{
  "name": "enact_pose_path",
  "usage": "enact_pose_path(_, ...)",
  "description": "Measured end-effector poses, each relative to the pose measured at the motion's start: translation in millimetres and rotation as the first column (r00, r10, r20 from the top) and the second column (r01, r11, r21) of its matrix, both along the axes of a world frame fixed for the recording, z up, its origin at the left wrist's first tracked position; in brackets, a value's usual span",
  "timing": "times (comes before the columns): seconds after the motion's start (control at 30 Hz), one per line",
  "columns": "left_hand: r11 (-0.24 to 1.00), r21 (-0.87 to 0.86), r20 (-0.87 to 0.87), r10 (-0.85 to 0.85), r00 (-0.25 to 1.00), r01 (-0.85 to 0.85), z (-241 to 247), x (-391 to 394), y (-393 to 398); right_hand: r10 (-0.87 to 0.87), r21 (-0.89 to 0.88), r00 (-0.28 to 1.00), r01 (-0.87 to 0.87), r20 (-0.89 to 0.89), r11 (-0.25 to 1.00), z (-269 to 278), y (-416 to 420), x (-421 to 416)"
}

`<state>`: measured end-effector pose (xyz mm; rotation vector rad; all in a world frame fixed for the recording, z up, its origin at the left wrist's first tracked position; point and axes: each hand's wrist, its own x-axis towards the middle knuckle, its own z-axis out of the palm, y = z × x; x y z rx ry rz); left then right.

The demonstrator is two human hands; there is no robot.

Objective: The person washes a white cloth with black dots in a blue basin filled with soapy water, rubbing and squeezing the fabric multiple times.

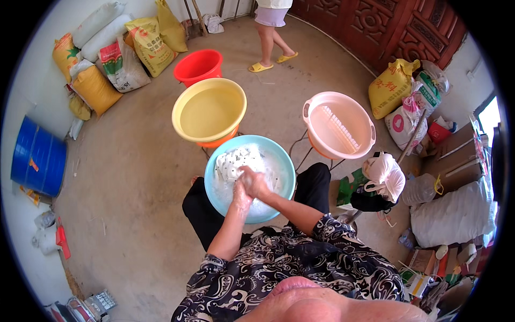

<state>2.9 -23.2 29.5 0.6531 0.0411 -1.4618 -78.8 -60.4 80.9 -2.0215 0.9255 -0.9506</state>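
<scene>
A light blue plastic basin (290, 169) sits between my knees, holding sudsy water and a soaked white cloth (235, 163) with small dark spots. My left hand (241, 194) and my right hand (256, 182) are pressed together over the middle of the basin, wet and covered in foam. Their fingertips meet the near edge of the bunched cloth. Suds and the overlapping fingers hide whether any fabric is gripped between them.
Beyond stand a yellow basin (177, 116) of water, a red tub (198, 66) and a pink basin (307, 116) holding a ridged washboard (341, 128). A person in yellow slippers (261, 67) is at the back. Filled sacks (151, 46), a blue barrel (38, 157) and a plastic jug (418, 189) line the sides.
</scene>
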Motion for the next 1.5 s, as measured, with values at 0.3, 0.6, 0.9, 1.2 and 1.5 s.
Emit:
enact_pose_path(0.3,0.958,-0.106,0.671,-0.13,0.73,0.268,7,20,9,0.133,-0.157,0.981,-0.11,0.144,0.981,14,32,11)
enact_pose_path(0.6,0.999,-0.038,0.982,0.036,0.185,0.006,2,10,13,0.032,0.07,0.993,-0.04,0.115,0.997,13,11,7)
enact_pose_path(0.9,0.993,0.106,0.13,0.031,0.991,-0.045,15,-10,-6,-0.134,0.233,0.99,0.121,0.042,0.965,9,-22,-6)
enact_pose_path(1.2,0.999,-0.014,0.478,-0.034,0.878,0.046,23,-9,2,-0.177,0.339,0.984,0.168,-0.006,0.925,7,-24,2)
enact_pose_path(1.5,0.987,0.147,0.08,0.056,0.995,-0.068,25,-15,-5,-0.093,0.186,0.989,0.113,-0.113,0.976,-14,-13,-2)
